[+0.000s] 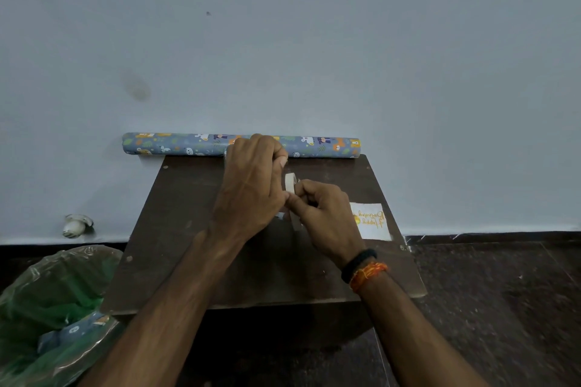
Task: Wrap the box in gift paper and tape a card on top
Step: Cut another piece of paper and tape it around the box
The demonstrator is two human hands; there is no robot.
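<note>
At left we see one green bag (47, 298) on the floor. On the brown table (188, 198), our left hand (251, 185) curls shut, what it holds hidden; our right hand (323, 217) pinches one tape roll (290, 181). One paper roll (176, 144) lies far, by the wall. One card (372, 221), right, reads "Happy Birthday". The hands hide any box.

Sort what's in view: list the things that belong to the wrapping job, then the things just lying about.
Job: roll of gift paper at the table's far edge; tape roll, held between left hand and right hand; birthday card on the table.

Lying about: green plastic bag on the floor; white object by the wall.
</note>
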